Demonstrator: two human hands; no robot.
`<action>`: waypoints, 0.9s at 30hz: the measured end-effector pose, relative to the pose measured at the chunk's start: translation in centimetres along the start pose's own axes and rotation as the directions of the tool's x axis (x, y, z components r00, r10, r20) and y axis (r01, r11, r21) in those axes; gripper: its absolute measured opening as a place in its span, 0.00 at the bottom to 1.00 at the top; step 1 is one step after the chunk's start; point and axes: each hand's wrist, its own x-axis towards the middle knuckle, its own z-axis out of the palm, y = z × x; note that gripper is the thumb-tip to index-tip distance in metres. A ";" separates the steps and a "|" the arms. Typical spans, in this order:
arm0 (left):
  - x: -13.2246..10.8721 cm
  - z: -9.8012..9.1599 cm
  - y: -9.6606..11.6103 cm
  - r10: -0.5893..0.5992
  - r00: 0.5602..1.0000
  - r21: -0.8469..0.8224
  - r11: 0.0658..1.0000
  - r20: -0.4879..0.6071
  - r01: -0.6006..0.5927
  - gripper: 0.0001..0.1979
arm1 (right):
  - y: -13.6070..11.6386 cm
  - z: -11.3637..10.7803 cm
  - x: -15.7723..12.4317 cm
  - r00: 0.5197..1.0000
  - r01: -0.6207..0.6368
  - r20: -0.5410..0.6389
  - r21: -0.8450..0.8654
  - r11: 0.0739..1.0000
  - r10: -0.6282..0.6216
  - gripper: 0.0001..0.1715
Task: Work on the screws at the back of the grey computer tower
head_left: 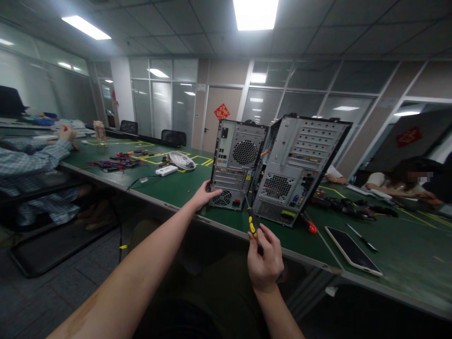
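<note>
Pointing a screwdriver (252, 224) at the smaller computer case (233, 165) seems to be the step in hand; its tip is sitting near the lower right edge of the case's back, though whether it is meeting a screw I cannot tell. The next move is probably calling for a squarely seated tip and a steady case. The right hand (266, 256) is pinching the handle's end between thumb and fingers. Between its ten and eleven o'clock, the left hand (202, 197) is resting spread fairly wide, thumb on the case's back, fingers partly hidden along its side. The smaller case is standing upright on the bench (173, 188) at the right hand's eleven o'clock, the larger case (282, 160) between twelve and one.
</note>
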 end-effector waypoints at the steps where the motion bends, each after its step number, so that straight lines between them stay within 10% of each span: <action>1: 0.0 0.0 0.0 0.000 1.000 -0.003 1.000 0.000 0.000 0.43 | 0.1 0.0 -0.1 1.000 0.002 0.002 0.005 1.000 -0.002 0.25; 27: -0.5 0.5 1.1 -0.027 1.000 -0.001 1.000 -0.007 0.027 0.42 | 0.1 -0.3 0.3 0.996 -0.072 0.044 0.002 0.997 0.072 0.17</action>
